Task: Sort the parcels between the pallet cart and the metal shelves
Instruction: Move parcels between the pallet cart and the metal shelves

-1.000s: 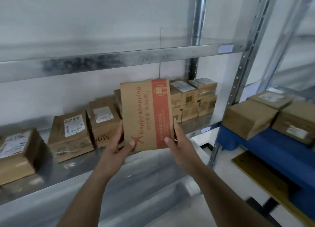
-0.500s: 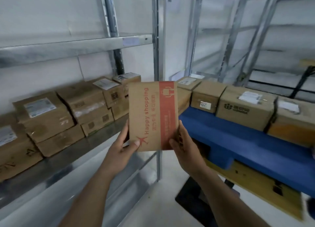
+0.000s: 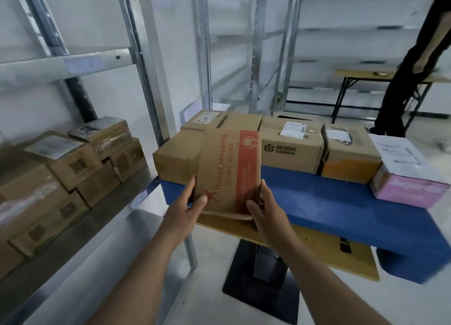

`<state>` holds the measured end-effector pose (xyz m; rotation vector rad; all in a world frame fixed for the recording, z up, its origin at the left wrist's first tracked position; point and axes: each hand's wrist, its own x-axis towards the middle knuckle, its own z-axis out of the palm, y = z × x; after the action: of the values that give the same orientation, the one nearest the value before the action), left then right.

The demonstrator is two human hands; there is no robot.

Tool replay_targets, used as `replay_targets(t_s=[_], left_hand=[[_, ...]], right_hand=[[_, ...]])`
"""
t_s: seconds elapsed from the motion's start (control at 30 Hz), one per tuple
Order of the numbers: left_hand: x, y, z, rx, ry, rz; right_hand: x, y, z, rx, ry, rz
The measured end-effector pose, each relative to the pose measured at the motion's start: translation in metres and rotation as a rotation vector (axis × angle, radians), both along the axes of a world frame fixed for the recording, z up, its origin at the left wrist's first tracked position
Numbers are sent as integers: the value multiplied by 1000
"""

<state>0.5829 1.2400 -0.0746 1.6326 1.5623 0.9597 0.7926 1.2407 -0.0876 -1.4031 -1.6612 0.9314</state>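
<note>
A flat brown parcel [image 3: 228,171] with a red stripe and "Happy shopping" print stands upright in front of me. My left hand [image 3: 189,206] grips its lower left edge and my right hand [image 3: 262,208] grips its lower right edge. Behind it the blue pallet cart [image 3: 341,210] carries a row of brown boxes, among them a CONBA box [image 3: 290,149], and a pink and white box [image 3: 407,175] at its right end. On the left, the metal shelf [image 3: 80,232] holds several stacked brown parcels [image 3: 73,166].
A shelf upright [image 3: 156,100] stands between the shelf and the cart. More metal racks [image 3: 268,56] line the back wall. A person in black [image 3: 412,63] stands by a folding table [image 3: 366,74] at the far right. A black base plate [image 3: 261,280] lies on the floor under the cart.
My view has swung right from the shelf toward the pallet cart. Both hands carried the flat parcel along, and it now sits in front of the cart's leftmost boxes.
</note>
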Motion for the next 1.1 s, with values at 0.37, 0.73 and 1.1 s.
replay_targets(t_s=[0.37,0.73,1.1], left_hand=[[-10,82,-24,-145,112,-87],[-48,152,-6,276,532,35],[-67,178,-12,261,689,-40]], right_hand=[[-18,59,-15,-185,-81,-128],[-44,107,-12,-207,-80,-215],[-61,130,-14,-189,-73,-233]])
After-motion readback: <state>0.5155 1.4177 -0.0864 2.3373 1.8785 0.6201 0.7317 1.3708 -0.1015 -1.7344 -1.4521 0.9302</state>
